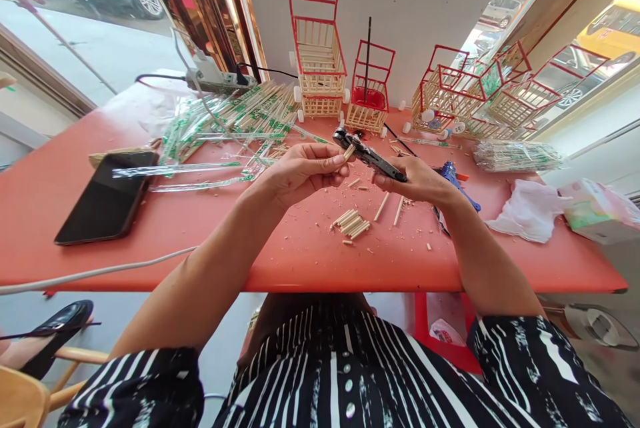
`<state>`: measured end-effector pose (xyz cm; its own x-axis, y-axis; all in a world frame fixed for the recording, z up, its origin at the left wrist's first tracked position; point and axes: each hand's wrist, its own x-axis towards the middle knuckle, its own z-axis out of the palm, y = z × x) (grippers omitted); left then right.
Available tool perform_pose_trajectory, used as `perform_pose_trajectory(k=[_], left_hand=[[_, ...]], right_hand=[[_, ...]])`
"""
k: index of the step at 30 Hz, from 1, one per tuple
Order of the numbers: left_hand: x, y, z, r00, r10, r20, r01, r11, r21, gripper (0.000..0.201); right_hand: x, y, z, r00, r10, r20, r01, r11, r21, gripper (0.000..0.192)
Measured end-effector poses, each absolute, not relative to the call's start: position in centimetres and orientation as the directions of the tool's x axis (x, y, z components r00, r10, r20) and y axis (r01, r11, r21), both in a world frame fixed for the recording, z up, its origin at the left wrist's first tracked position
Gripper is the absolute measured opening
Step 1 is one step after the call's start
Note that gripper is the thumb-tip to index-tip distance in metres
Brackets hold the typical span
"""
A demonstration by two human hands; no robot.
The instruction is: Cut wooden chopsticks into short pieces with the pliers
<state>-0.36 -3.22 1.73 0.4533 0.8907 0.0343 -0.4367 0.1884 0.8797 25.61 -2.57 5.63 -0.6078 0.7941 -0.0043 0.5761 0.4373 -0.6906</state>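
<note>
1. Near edge: a small heap of short cut pale wooden stick pieces (351, 223) lies on the red table (300, 261), among chips and splinters.
2. Above it, the left hand (300, 171) is closed, pinching a short pale wooden stick (349, 152) at its near end. The stick looks light, stiff and brittle; I judge it is best held close to the blades.
3. The right hand (417, 181) is wrapped around the handles of black metal cutting pliers (367, 155), whose head meets the stick's tip. They look hard and heavier.
4. Left: a black smartphone (107, 198). Right: a blue glue gun (455, 178), a white crumpled cloth (530, 209).
5. Far: green-printed wrapped chopsticks (235, 118); their print is unreadable. Behind them stand red-framed wooden miniature carts (320, 61).
</note>
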Motion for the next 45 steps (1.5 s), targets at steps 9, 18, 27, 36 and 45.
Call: perform_pose_trajectory(k=[9,18,27,36,45], left_hand=[[-0.6,-3.1,1.8,0.486,0.874,-0.002,-0.395,0.221,0.892,0.022],[-0.8,-3.0,1.9,0.463,0.886,-0.004,-0.348,0.186,0.919,0.021],[-0.8,-3.0,2.1,0.441,0.897,0.017,-0.365,0.162,0.917,0.014],[-0.8,-2.9,2.1,0.47,0.883,-0.013,-0.397,0.224,0.89,0.019],[-0.6,-2.9,2.1,0.503,0.864,-0.017,-0.41,0.255,0.876,0.021]], right_hand=[[25.7,-2.6,5.7,-0.623,0.781,0.045,0.567,0.491,-0.662,0.057],[25.4,-2.7,5.5,-0.622,0.776,0.101,0.544,0.521,-0.658,0.068],[25.0,-3.1,4.9,-0.601,0.776,0.191,0.518,0.56,-0.646,0.066],[25.2,-2.5,4.7,-0.622,0.762,0.18,0.568,0.598,-0.565,0.061],[25.6,-2.2,4.2,-0.651,0.709,0.271,0.486,0.664,-0.568,0.054]])
